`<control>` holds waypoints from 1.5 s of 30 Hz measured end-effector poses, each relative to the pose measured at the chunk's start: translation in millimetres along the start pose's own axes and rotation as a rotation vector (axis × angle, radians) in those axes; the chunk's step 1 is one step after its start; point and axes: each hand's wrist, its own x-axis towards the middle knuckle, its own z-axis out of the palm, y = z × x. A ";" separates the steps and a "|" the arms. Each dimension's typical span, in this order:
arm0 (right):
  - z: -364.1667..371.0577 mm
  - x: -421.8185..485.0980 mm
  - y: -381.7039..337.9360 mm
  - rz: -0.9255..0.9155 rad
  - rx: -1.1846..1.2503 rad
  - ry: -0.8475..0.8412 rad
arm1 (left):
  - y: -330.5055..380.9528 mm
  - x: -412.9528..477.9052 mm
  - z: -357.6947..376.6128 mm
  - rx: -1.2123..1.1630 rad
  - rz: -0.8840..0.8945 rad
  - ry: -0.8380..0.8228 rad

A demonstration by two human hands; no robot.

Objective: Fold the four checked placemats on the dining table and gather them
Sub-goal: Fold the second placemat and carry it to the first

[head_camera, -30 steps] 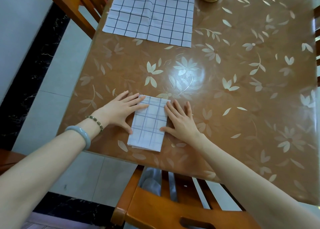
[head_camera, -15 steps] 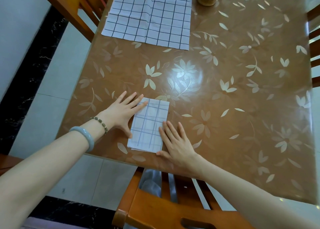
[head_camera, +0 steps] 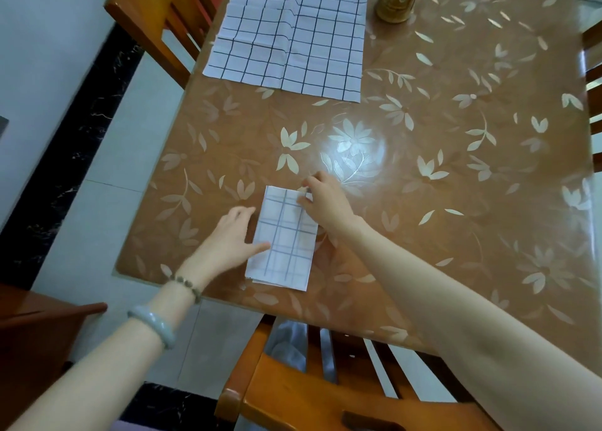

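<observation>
A narrow, white cloth, grey-checked folded placemat (head_camera: pixel 283 238) is seen lying near the front edge of a glossy brown, pale-flowered dining table (head_camera: pixel 456 209). Its long axis is set running away from the person, with the far end tipped slightly to the right.

The right hand (head_camera: pixel 325 199) is placed at the far right corner of this cloth with its fingers curled. The corner appears to be pinched, though the contact is small and partly hidden. The left hand (head_camera: pixel 233 236) is laid beside the left long edge, its fingers loosely extended and blurred, with the thumb resting on the cloth. Nothing is grasped by it.

A flat, white cloth, dark-checked unfolded placemat (head_camera: pixel 290 36) is spread on the far left part of the table. It lies straight ahead of the folded one and well apart from both hands, and its far end is cut off by the frame. The right hand is farther forward and is therefore judged slightly nearer to it.

A brass-coloured cylindrical container (head_camera: pixel 395 0) stands just beside its right edge. The other two placemats are not in view.
</observation>
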 end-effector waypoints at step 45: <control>-191.9 -198.0 82.5 0.581 1.050 0.162 | 152.0 -31.4 9.9 -1.131 -0.001 -0.379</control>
